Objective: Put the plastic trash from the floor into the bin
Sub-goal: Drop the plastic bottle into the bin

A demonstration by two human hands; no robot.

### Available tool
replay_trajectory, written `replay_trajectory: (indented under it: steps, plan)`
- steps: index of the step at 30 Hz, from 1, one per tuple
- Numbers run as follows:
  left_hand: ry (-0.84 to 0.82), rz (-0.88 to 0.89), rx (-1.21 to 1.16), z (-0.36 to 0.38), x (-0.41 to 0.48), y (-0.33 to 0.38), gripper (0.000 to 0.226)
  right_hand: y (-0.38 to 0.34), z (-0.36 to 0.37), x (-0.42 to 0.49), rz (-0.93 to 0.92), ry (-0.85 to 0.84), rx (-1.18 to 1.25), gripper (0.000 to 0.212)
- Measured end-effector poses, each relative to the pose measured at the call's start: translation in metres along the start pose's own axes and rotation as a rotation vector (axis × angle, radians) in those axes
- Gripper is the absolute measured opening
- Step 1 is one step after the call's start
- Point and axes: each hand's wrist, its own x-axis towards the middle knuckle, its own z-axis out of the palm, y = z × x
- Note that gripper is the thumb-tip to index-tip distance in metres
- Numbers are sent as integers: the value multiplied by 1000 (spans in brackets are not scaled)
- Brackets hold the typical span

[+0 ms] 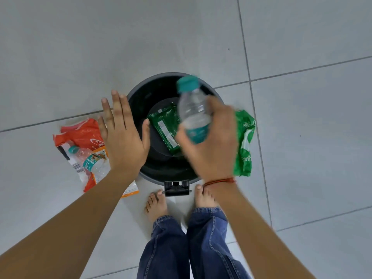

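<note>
Item: round dark bin (141, 97), lid open, standing on the grey tiled floor (302, 137), its pedal (177, 189) facing the person's bare feet. A green plastic packet (164, 127) is lying flat on the bottom inside.

Item: right hand (211, 150), fingers wrapping a clear plastic bottle (193, 111) with a teal cap and teal label; the hand is gripping the lower half and the bottle is tilting cap-away over the bin's open mouth. Hand and bottle are blurring. A red thread band (219, 181) is sitting at the wrist.

Item: left hand (122, 133), flat and spread wide, holding nothing, hovering over the bin's left rim, thumb pointing in over the opening.

Item: floor trash left of the bin, partly under the left hand: a red plastic bag (84, 133), an orange-and-white wrapper (94, 178) and a second clear bottle (88, 160) with a teal cap lying on top.

Item: green plastic bag (244, 141), crumpled, lying on the floor just beside the bin's right side, partly behind the right hand.
</note>
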Motion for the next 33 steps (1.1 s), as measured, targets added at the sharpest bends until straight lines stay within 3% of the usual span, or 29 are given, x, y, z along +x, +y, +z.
replay_trajectory:
  steps: [3, 5, 7, 9, 11, 13, 14, 17, 19, 21, 26, 30, 33]
  plan:
    - [5, -4, -4, 0, 0, 1, 67, 9, 37, -27, 57, -244, -188, 61]
    - [0, -9, -3, 1, -1, 1, 67, 21, 40, -25, 58, -260, -236, 59]
    - [-2, -6, 3, 1, 0, 1, 68, 33, 29, -12, 15, -88, -193, 45]
    - [-1, -1, 10, 1, 0, 0, 69, 50, 12, 7, 87, 138, -55, 30]
    - [-3, 2, 12, 1, 0, 0, 70, 80, 0, 23, 233, 308, 16, 24]
    - [-1, 3, 12, 2, 0, 0, 70, 123, 1, 33, 468, 346, -2, 27]
    - [2, 3, 13, 3, 0, 0, 70, 144, 4, 35, 645, 256, -51, 35]
    - [10, 3, 7, 3, 0, 0, 70, 186, 16, 22, 1114, -230, -285, 79]
    - [8, 1, 0, 3, 0, 0, 71, 194, 20, 14, 1225, -370, -270, 93]
    - [7, 2, 0, 3, 0, 0, 70, 195, 24, 11, 1276, -389, -220, 87]
    - [-1, 7, 6, 2, 0, 0, 70, 186, 23, 9, 1136, -253, -348, 42]
    - [-40, -4, 36, -1, 0, 2, 72, 155, -15, 13, 815, -40, -439, 38]
    - [-84, -10, 24, -3, 0, 1, 76, 110, -79, 58, 505, 343, -347, 46]
